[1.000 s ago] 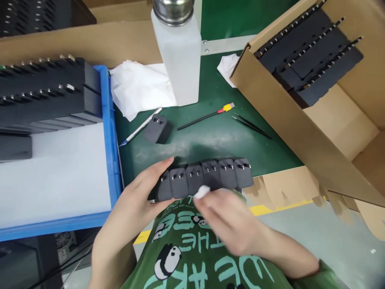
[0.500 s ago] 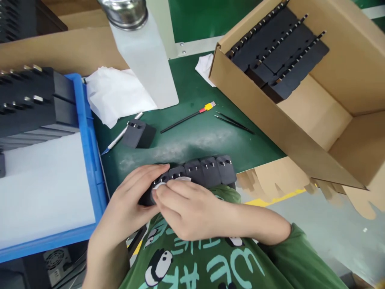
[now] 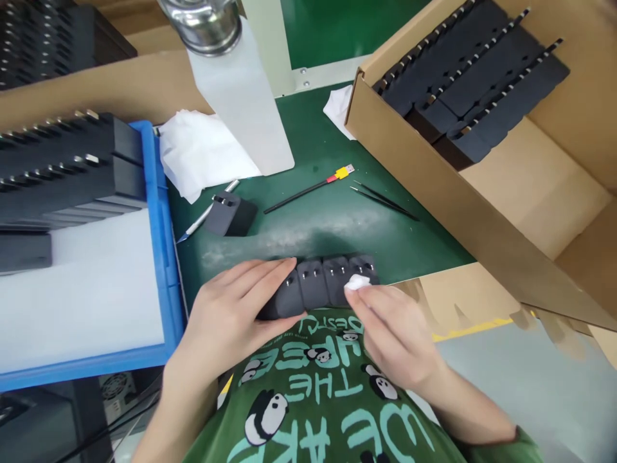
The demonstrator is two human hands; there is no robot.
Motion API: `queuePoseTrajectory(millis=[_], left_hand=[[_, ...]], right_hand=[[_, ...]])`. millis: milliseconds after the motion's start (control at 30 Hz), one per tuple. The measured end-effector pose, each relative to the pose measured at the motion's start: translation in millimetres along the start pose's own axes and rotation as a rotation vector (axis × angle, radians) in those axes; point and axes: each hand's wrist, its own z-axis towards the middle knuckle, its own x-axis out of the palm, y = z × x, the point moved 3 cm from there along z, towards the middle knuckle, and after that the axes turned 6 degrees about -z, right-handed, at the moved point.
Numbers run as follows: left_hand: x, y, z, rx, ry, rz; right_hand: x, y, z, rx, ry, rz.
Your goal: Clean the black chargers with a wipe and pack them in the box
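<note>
A row of black plug adapters lies along the bench's front edge, metal prongs up. My left hand is closed around the row's left end and hides the adapters there. Pinched in my right hand is a small white cloth, which touches the adapter at the right end. One more black adapter stands alone further back on the green bench, by a craft knife.
A blue tray with rows of adapters stands at the left. At the right is an open cardboard box with more adapters. A short USB cable, tweezers, white cloth and a metal-topped bottle occupy the bench.
My right hand has moved right with the white cloth, from beside my left hand to the row's right end. My left hand still grips the left end. The view has shifted slightly.
</note>
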Motion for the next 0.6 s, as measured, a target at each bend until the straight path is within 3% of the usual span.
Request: queuePoseTrajectory(millis=[167,233,333,400,500,600], left_hand=[[-2.6,0.8,-0.9,0.053,-0.026,0.007],[-8.5,4.0,-6.5,0.000,-0.023,0.015],[-14.6,12.1,-18.1,-0.114,-0.055,0.004],[-12.5,16.8,-24.0,-0.150,-0.050,-0.036],[-4.8,20.0,-26.8,-0.135,-0.031,-0.077],[-1.0,20.2,-26.0,-0.106,-0.053,-0.071]], right_hand=[[-7.1,16.7,15.5,-0.083,0.230,0.318],[-17.3,8.5,16.3,0.050,0.184,0.319],[-17.9,1.5,9.7,0.166,0.038,0.097],[-5.1,9.5,6.2,0.075,0.066,0.058],[10.7,23.7,8.1,-0.032,0.255,0.219],[5.2,24.1,15.8,-0.021,0.310,0.387]])
